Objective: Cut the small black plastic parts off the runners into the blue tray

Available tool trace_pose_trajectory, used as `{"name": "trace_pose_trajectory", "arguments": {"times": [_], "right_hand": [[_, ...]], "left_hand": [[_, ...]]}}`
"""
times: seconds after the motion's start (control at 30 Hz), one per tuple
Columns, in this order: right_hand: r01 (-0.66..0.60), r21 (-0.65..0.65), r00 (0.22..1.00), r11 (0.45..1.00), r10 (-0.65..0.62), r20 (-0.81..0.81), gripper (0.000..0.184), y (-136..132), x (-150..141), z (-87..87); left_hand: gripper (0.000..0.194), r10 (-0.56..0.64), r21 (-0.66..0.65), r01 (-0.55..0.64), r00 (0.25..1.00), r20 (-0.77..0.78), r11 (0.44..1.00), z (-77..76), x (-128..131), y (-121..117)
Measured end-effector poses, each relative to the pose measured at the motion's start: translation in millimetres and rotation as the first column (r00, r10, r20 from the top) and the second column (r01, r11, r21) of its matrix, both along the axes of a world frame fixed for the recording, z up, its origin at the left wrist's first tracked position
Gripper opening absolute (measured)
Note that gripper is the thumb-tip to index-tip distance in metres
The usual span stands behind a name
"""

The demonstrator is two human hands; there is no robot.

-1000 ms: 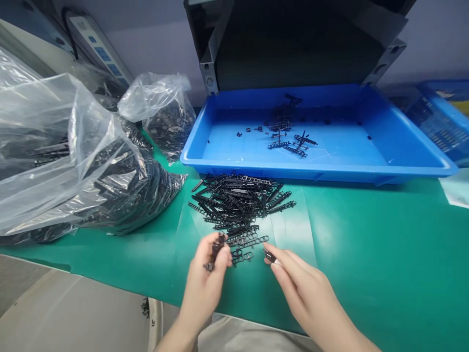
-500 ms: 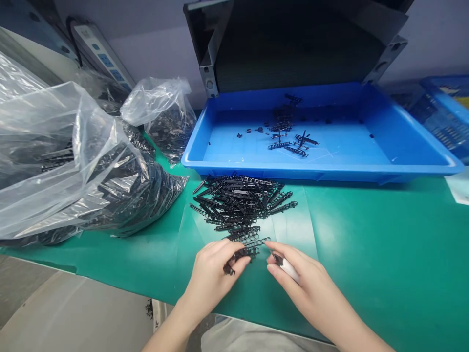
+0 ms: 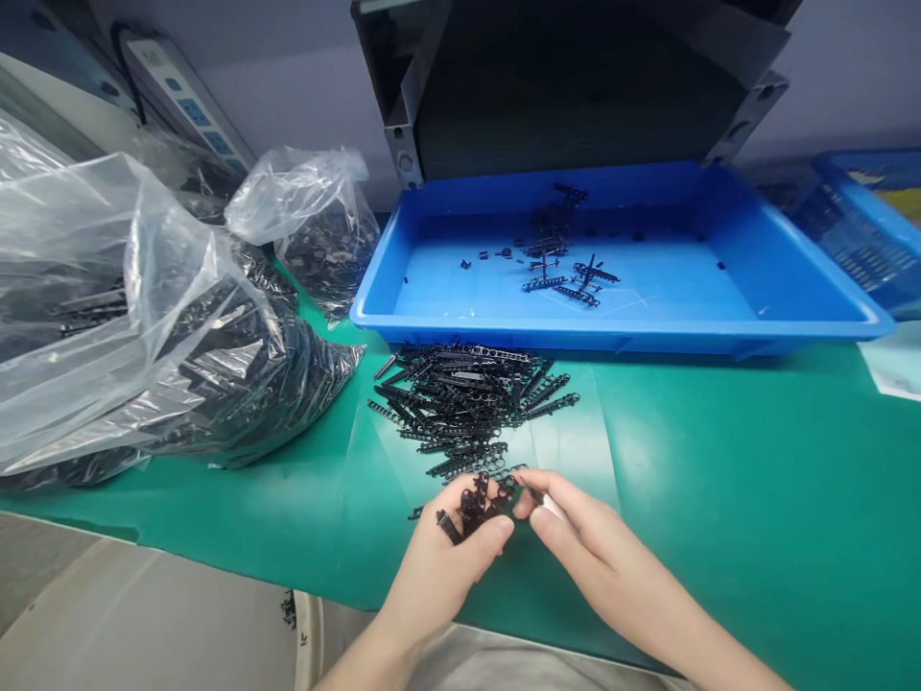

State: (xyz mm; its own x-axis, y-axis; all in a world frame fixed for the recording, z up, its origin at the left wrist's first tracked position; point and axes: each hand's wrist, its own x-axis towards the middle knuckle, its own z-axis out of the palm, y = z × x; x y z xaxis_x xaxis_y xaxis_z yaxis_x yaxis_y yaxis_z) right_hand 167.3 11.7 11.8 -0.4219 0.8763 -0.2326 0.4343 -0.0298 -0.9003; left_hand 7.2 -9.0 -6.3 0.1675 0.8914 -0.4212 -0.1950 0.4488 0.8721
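A clump of black moulded plastic pieces [image 3: 476, 509] is being held just above a green bench mat [image 3: 726, 499] by the left hand [image 3: 438, 566], with its fingers and thumb closed around the clump. A small white-bodied implement [image 3: 553, 507] is being pinched in the right hand [image 3: 608, 547]. The two hands are being kept together, with the right fingertips [image 3: 522, 480] lying against the top of the clump; what the implement's dark tip is meeting cannot be told, as it is partly hidden. The clump is being handled at the near end of a loose heap of black ladder-like plastic strips [image 3: 460, 403], which is lying across a clear film sheet [image 3: 576, 451] on the mat. Judging by how the pieces lie, only a small share is being kept in the blue plastic tray [image 3: 619, 336]: a sparse scatter of strips and small bits [image 3: 561, 269] is lying on its floor. A far greater quantity is left outside it, both in the heap and in a large clear plastic bag [image 3: 93, 278] and a smaller one [image 3: 309, 202], which are being kept full of black pieces on the mat beside the tray. A blue crate [image 3: 856, 230] is being kept at the far right.
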Motion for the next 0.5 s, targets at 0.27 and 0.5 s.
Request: {"name": "trace_pose_trajectory", "arguments": {"times": [0.27,0.5], "right_hand": [[-0.186,0.210,0.970,0.960,0.145,0.196,0.035,-8.6,2.2,1.4],[-0.172,0.320,0.971,0.932,0.105,0.217,0.034,-7.9,0.8,-5.0]], "left_hand": [[0.024,-0.007,-0.034,0.012,0.990,0.138,0.999,-4.5,-0.9,-0.6],[0.024,-0.014,-0.043,0.021,0.989,0.150,0.999,-1.7,1.5,-0.3]]}}
